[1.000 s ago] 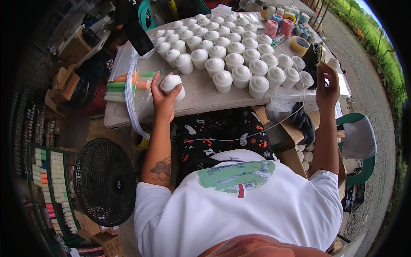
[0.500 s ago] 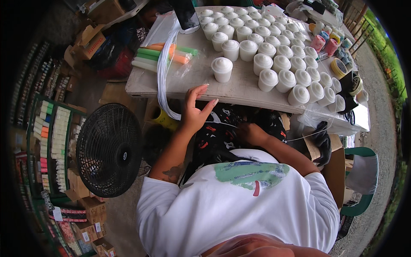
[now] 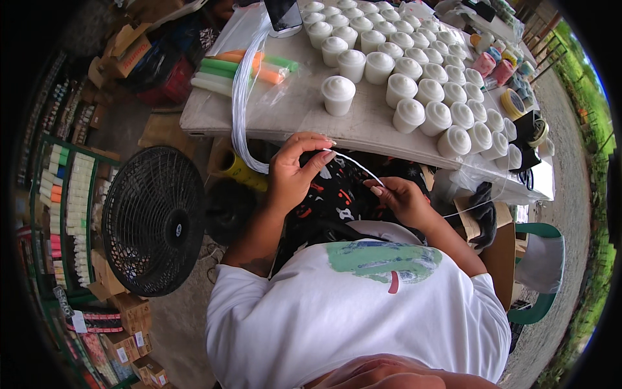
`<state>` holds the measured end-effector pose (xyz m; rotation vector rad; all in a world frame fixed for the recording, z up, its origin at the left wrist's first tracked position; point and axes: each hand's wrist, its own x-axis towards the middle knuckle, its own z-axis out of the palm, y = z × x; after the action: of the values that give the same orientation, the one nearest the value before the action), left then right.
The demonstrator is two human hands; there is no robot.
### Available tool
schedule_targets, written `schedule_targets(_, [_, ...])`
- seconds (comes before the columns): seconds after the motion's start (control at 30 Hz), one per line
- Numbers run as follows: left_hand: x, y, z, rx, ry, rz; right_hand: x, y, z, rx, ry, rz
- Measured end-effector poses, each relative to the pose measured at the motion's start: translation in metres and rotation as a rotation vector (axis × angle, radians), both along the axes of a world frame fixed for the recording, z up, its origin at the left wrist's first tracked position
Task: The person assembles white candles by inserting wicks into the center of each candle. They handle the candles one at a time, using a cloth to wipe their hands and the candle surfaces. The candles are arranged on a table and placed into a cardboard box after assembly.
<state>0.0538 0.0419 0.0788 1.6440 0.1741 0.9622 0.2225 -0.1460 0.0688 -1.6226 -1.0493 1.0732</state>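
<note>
A thin white cord runs in a slight curve between my two hands, above my lap. My left hand pinches one end between thumb and fingertips, just off the table's front edge. To the right and a little lower, my right hand grips the same cord between thumb and fingers. A thin strand also shows beyond my right forearm, toward the table's right side. Beside my left hand, a thick bundle of white cords hangs over the table edge; its lower end is hidden behind that hand.
On the table stand rows of white cups with domed, pointed tops; one cup sits apart. Green, orange and white rolls and a phone lie at left. A black fan stands left, a green chair right.
My right hand has come up from my lap and taken the cord nearer my left hand. My left hand's spread fingers have closed on the cord's end. The view has shifted slightly.
</note>
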Motion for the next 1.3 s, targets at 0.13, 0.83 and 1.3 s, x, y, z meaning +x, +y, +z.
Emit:
schedule_targets(0.13, [0.004,-0.005,0.001,-0.026,-0.081,-0.031,-0.001,-0.004,0.003,0.008,-0.010,0.030])
schedule_targets(0.83, [-0.005,-0.001,-0.002,-0.070,0.061,-0.061,0.313,-0.004,0.077,-0.624,-1.203,-0.534])
schedule_targets(1.3, [-0.039,0.022,0.006,-0.096,0.027,0.024,0.164,-0.116,0.106,0.569,-0.363,-0.859])
